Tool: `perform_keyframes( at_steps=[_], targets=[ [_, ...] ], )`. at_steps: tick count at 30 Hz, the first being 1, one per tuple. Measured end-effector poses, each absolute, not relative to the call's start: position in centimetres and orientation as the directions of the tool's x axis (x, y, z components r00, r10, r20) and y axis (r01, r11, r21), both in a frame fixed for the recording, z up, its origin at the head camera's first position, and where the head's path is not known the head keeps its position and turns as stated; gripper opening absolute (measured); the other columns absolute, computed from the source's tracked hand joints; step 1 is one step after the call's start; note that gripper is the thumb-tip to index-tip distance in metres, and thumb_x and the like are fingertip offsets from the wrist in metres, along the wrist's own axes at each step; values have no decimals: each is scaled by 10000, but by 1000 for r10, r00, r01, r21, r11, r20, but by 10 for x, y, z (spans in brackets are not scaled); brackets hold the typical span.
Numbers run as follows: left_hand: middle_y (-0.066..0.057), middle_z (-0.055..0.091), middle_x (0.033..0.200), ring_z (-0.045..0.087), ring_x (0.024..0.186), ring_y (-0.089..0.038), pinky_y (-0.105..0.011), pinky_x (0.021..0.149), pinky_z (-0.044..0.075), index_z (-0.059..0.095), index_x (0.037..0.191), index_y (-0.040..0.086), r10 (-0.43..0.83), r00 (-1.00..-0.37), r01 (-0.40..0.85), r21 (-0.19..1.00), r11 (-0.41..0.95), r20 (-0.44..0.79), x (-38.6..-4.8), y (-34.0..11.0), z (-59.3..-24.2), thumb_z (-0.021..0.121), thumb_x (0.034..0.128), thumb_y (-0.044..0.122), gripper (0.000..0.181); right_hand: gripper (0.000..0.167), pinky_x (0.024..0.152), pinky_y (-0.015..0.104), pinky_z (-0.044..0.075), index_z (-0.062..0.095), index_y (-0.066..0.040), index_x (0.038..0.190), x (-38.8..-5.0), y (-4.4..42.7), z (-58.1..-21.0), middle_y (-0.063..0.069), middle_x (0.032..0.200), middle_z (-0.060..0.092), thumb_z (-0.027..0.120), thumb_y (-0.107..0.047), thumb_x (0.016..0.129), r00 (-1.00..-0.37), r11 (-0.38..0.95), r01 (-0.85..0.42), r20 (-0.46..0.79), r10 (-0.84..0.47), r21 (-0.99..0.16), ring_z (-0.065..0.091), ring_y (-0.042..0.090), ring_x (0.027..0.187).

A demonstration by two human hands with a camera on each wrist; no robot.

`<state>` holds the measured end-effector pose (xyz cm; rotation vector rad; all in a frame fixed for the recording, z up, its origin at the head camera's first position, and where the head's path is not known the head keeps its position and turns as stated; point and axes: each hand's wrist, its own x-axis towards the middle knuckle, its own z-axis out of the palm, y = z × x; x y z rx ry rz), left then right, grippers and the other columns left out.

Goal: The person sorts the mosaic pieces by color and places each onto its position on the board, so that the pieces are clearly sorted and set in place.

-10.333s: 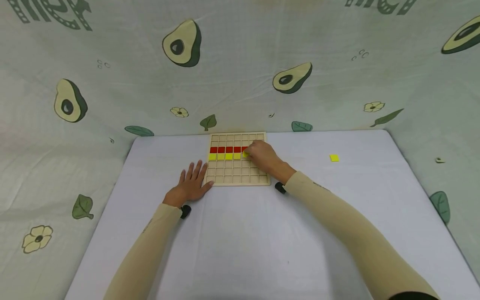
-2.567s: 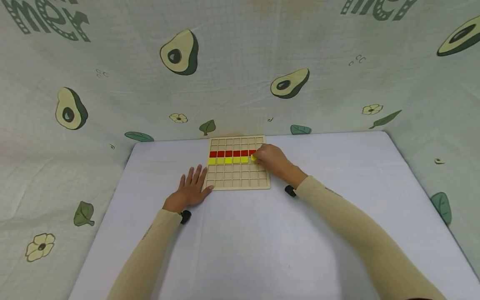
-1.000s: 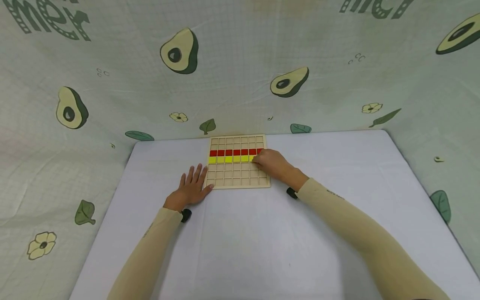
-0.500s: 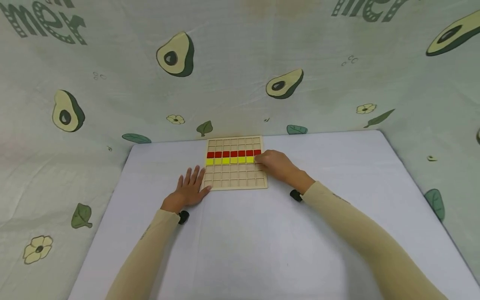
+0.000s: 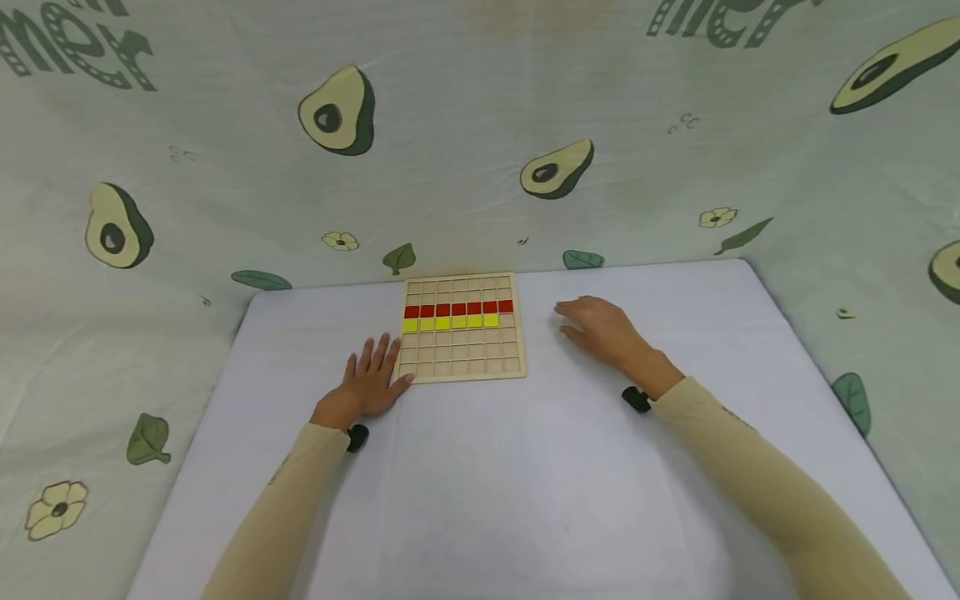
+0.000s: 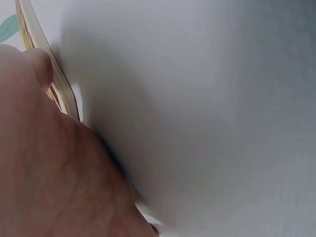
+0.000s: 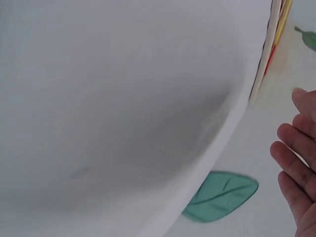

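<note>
A pale wooden grid board [image 5: 461, 352] lies at the back of the table. A full row of red square tiles [image 5: 459, 309] crosses it. Just below runs a row of yellow square tiles [image 5: 452, 322], and its rightmost cell shows bare wood. My left hand [image 5: 363, 387] lies flat, fingers spread, its fingertips and thumb at the board's left edge and lower left corner. Right of the board hovers my right hand [image 5: 603, 332], fingers loosely extended with nothing between them. The right wrist view shows its fingers [image 7: 291, 160] bare, apart from the board edge [image 7: 264, 59].
White cloth covers the table [image 5: 480, 483]. Behind it and along both sides hangs a pale curtain [image 5: 442, 167] printed with avocados, leaves and flowers. A black wrist camera [image 5: 636, 399] sits under the right wrist, and another camera [image 5: 357, 438] under the left.
Over these seconds the yellow row grew to the right, and the loose yellow tile left the table's right side. My right hand has just come off the board rightward, its fingers loosened. My left hand stayed put.
</note>
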<state>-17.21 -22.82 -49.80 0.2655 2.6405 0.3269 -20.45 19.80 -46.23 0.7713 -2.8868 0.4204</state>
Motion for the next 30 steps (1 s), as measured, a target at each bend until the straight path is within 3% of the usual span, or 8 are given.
perform_keyframes(
  at_steps=[9, 20, 30],
  targets=[
    [-207, -129, 1761, -154, 1610, -447, -637, 1267, -95, -24, 1699, 61, 222, -876, 124, 245, 962, -428, -167, -227, -486, 391, 1123, 495, 831, 444, 1007, 546, 548, 707, 14, 1343, -193, 242, -462, 192, 1329, 716, 822, -99, 930, -854, 825, -506, 277, -440, -251, 680, 396, 1197],
    [-198, -103, 1767, -130, 1615, -447, -650, 1268, -72, -1, 1704, 73, 230, -893, 137, 253, 958, -388, -169, -236, -499, 413, 1107, 519, 853, 423, 1001, 579, 538, 706, 39, 1328, -180, 278, -463, 217, 1326, 711, 808, -61, 930, -869, 854, -471, 280, -407, -220, 669, 424, 1201],
    [-202, -48, 1771, -76, 1620, -453, -650, 1277, -22, 34, 1704, 65, 227, -898, 149, 226, 963, -376, -166, -230, -488, 418, 1121, 495, 820, 436, 957, 603, 544, 716, 67, 1291, -174, 305, -464, 261, 1251, 726, 841, -51, 890, -869, 869, -450, 323, -374, -206, 684, 458, 1141]
  ],
)
